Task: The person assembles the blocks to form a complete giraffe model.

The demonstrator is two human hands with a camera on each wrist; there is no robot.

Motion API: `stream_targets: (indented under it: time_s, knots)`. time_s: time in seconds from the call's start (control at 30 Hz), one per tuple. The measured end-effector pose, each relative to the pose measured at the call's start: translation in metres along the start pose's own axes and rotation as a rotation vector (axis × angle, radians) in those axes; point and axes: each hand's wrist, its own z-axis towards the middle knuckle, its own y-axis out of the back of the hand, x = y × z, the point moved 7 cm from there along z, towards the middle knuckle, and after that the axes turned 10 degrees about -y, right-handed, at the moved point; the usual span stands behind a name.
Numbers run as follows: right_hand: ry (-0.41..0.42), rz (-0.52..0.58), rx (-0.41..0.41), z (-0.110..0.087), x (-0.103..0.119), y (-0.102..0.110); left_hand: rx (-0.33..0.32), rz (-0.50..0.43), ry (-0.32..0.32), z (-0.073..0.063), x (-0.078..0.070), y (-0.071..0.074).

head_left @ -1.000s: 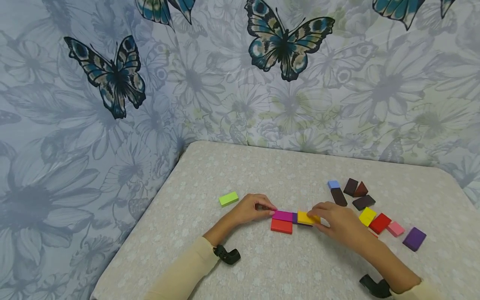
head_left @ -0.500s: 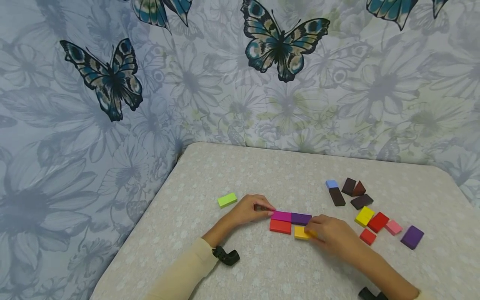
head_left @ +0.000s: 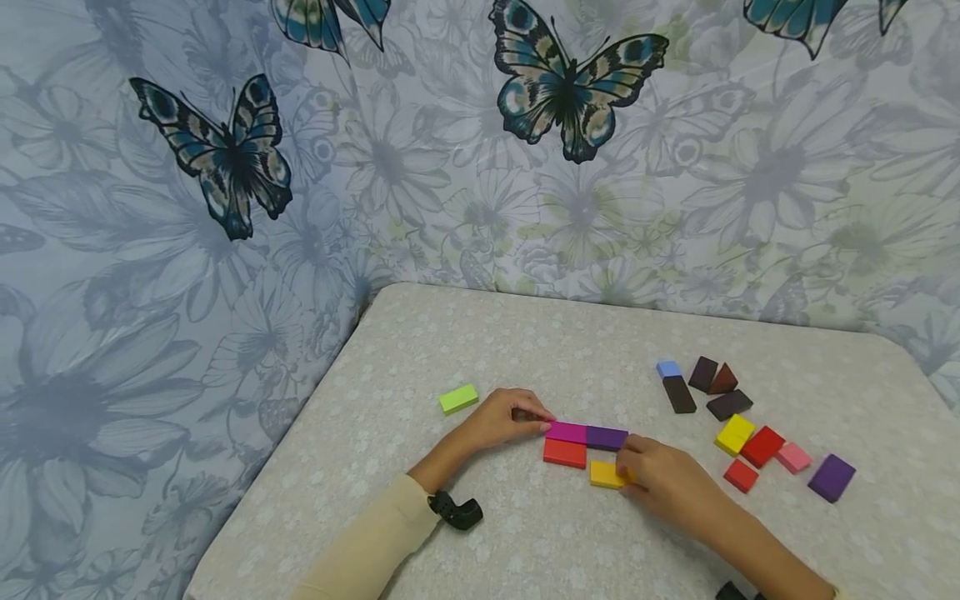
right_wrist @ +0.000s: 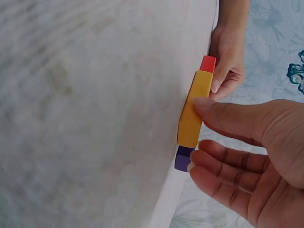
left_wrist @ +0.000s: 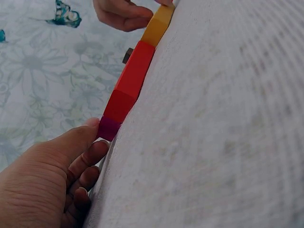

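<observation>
Head view: pinching a yellow block [head_left: 604, 474] by its right end in the right hand [head_left: 670, 479], just right of a red block [head_left: 564, 454], on the near side of a purple block [head_left: 606, 438]; gripping a magenta block [head_left: 567, 432] by its left end in the left hand [head_left: 502, 418]; showing magenta end to end with purple, against red on the near side.

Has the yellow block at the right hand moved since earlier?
Yes: in the head view, the yellow block has come nearer, judged against the magenta block.
</observation>
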Motion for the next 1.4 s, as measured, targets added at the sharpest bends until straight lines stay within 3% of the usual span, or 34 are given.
stream_targets:
  time_s: [0.37,0.5,0.87,1.13,1.4]
  knots:
    - [-0.124,0.103,0.057,0.006,-0.008,-0.006,0.000,-0.011,0.005,0.000,-0.004,0.001]
    - [-0.125,0.115,0.052,0.008,-0.009,-0.006,-0.007,0.007,0.014,0.000,0.001,0.000]
    - [-0.119,0.124,0.045,0.012,-0.011,-0.004,-0.029,-0.025,-0.034,0.003,-0.009,-0.003]
    - [-0.120,0.081,0.029,0.014,-0.010,-0.002,-0.006,0.002,0.003,0.003,-0.004,-0.001]
    - [-0.101,0.093,0.032,0.014,-0.011,-0.001,-0.005,-0.012,-0.004,0.003,-0.001,-0.001]
